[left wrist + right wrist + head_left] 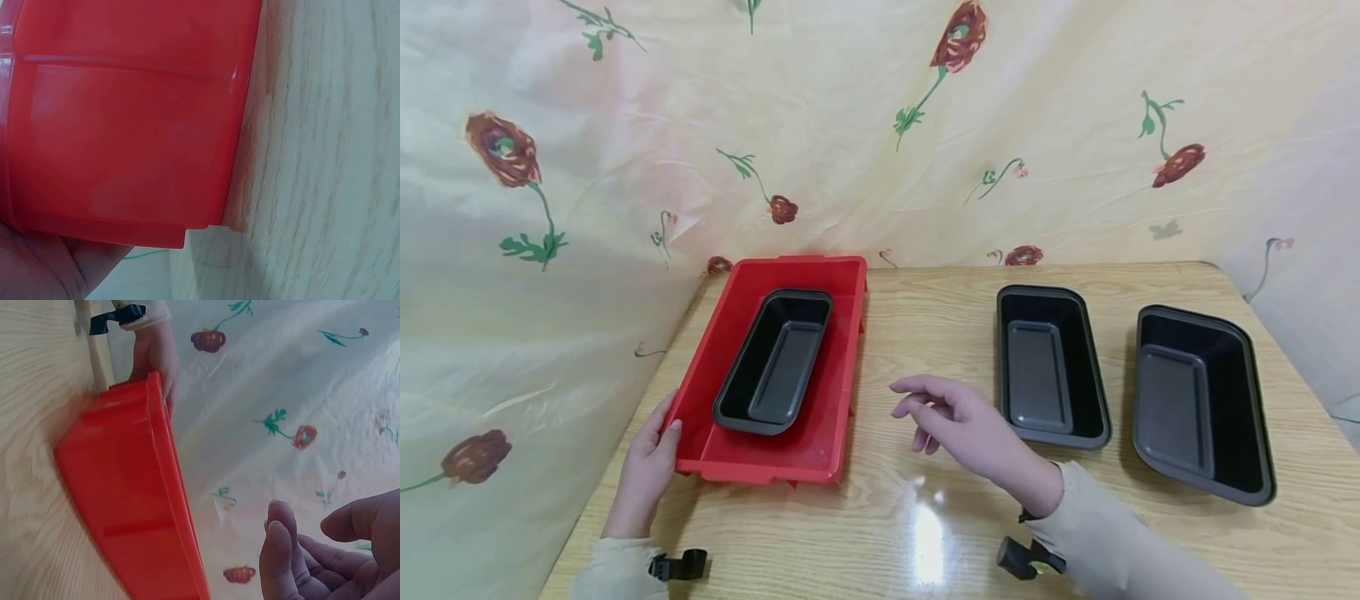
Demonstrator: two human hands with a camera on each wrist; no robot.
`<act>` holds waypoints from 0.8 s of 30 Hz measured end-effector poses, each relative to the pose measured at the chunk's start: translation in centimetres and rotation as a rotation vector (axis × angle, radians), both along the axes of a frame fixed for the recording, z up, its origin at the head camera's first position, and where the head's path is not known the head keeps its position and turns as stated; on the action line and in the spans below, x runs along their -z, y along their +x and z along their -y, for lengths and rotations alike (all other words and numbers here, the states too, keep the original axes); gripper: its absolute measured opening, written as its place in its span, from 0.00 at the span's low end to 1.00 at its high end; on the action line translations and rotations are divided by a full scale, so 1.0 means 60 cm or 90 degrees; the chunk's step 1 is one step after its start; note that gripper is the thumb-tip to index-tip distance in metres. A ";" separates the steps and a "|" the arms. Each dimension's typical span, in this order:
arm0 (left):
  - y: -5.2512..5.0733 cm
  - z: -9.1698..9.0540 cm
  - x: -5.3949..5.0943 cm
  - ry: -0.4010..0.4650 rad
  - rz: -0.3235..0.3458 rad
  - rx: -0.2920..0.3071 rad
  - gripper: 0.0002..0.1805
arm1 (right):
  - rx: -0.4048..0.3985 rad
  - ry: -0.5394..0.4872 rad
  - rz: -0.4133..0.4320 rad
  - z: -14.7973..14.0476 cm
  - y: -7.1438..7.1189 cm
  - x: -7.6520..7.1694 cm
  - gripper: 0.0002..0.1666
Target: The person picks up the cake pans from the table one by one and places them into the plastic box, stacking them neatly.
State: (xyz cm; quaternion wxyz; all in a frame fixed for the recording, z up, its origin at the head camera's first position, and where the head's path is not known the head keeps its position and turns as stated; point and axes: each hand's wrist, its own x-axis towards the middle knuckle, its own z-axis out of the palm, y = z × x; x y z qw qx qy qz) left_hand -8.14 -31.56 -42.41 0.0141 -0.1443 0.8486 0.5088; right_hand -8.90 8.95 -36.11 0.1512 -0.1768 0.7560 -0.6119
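A red plastic tray (842,392) stands at the left of the table, with a dark loaf pan (786,371) lying inside it. My left hand (646,467) grips the tray's near left corner, thumb over the rim. In the left wrist view the tray's outer wall (131,144) fills much of the picture, and part of the left hand (44,265) shows beneath its edge. To the right of the tray, my right hand (958,425) hovers over the table with loosely bent fingers and holds nothing. The right wrist view shows that hand (331,556) apart from the tray (125,487).
Two more dark loaf pans stand on the right: one (1037,375) just beyond my right hand, another (1172,408) nearer the table's right edge. A floral sheet (850,108) hangs behind and beside the wooden table (925,325).
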 end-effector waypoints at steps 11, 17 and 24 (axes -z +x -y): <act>-0.001 0.002 -0.001 -0.006 -0.004 0.004 0.30 | 0.059 0.020 -0.018 -0.070 0.018 0.009 0.19; -0.001 0.002 -0.002 -0.003 -0.022 0.009 0.29 | 0.107 0.018 -0.026 -0.106 0.027 0.010 0.19; 0.000 0.003 0.001 0.001 -0.020 0.010 0.30 | 0.158 0.066 -0.065 -0.151 0.037 0.020 0.19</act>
